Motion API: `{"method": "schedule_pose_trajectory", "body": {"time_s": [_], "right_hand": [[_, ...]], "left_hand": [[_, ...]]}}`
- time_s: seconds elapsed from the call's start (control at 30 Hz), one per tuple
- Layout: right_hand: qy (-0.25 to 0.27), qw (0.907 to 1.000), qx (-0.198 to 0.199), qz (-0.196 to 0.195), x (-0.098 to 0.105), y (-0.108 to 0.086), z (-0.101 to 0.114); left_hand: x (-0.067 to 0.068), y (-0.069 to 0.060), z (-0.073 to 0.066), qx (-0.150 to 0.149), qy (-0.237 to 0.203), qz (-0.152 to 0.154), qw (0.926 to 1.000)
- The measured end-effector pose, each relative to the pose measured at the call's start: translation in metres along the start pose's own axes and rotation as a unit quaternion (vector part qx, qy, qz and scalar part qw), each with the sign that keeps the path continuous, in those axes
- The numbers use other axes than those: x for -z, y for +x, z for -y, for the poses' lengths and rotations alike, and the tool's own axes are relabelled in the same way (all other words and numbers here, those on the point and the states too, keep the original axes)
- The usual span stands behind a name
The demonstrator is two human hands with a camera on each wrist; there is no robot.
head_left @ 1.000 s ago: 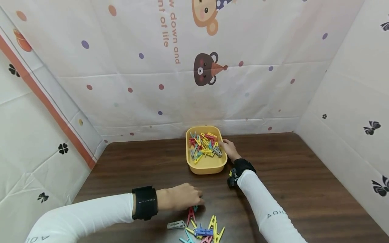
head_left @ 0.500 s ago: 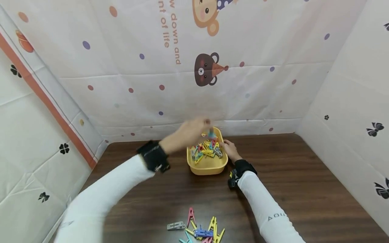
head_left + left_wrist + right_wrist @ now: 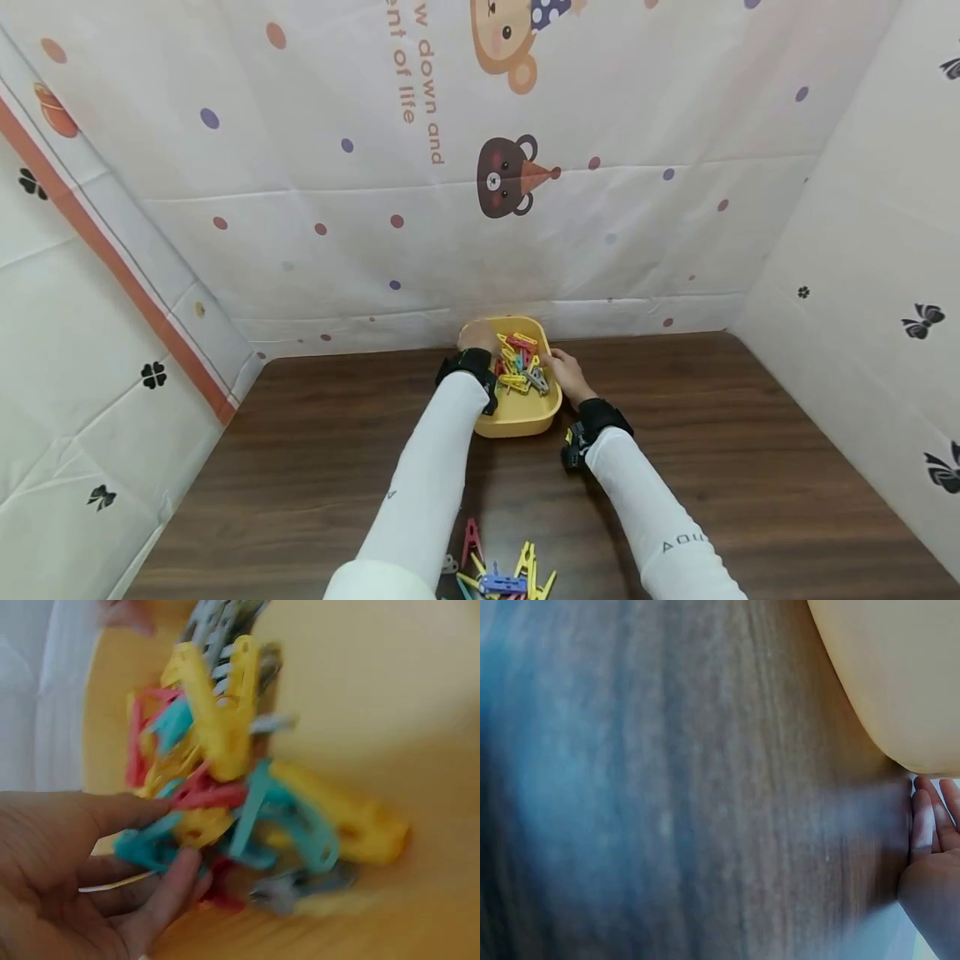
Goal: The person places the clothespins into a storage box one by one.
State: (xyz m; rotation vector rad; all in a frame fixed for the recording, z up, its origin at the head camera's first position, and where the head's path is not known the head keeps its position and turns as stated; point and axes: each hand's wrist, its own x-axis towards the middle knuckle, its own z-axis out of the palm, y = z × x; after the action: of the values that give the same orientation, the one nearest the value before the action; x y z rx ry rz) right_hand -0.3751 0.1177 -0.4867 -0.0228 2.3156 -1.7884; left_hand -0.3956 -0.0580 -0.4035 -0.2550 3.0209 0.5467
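Observation:
A yellow plastic basket [image 3: 517, 427] holds a heap of coloured clothespins [image 3: 519, 367]. My left hand [image 3: 476, 336] reaches into its left side, mostly hidden behind the wrist band in the head view. In the left wrist view, the thumb and fingers [image 3: 120, 817] are spread among the clothespins, touching a red and a teal one; the picture is blurred. My right hand [image 3: 567, 375] holds the basket's right rim, its fingers [image 3: 922, 825] against the outer wall in the right wrist view and a fingertip over the edge.
A loose group of clothespins [image 3: 502, 581] in several colours lies on the brown table [image 3: 300, 483] near the front. My left forearm partly covers a grey one [image 3: 449, 564]. A printed cloth wall [image 3: 337, 258] rises close behind the basket.
My left hand took a teal clothespin from the front group, carried it over the far end of the basket, then came down into the left side. The right hand has stayed on the rim.

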Motion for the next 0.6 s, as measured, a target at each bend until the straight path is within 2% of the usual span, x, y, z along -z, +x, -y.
{"method": "schedule_pose_trajectory", "body": {"time_s": [0.1, 0.17, 0.27, 0.37, 0.47, 0.53, 0.6], "right_hand": [[-0.001, 1.0, 0.001, 0.001, -0.005, -0.003, 0.001], [0.0, 1.0, -0.001, 0.0, -0.007, -0.005, 0.002], [0.004, 1.0, 0.0, -0.005, -0.009, -0.006, 0.003], [0.009, 0.9999, 0.002, -0.007, -0.007, -0.007, 0.002], [0.007, 1.0, 0.003, -0.007, -0.005, -0.007, 0.001], [0.004, 0.9999, 0.007, -0.007, -0.004, -0.008, 0.001], [0.002, 0.9999, 0.009, -0.01, -0.003, -0.009, -0.001]], "left_hand": [[-0.015, 0.001, 0.004, 0.022, -0.002, -0.011, 0.9997], [-0.016, -0.001, 0.005, 0.03, -0.01, -0.01, 0.9995], [-0.013, -0.004, 0.006, 0.012, -0.009, -0.001, 0.9999], [-0.005, -0.01, 0.005, -0.021, 0.008, 0.021, 0.9995], [0.011, -0.016, 0.003, -0.066, 0.039, 0.041, 0.9962], [0.025, -0.022, 0.001, -0.103, 0.077, 0.038, 0.991], [0.042, -0.034, -0.003, -0.146, 0.111, 0.035, 0.9824]]}}
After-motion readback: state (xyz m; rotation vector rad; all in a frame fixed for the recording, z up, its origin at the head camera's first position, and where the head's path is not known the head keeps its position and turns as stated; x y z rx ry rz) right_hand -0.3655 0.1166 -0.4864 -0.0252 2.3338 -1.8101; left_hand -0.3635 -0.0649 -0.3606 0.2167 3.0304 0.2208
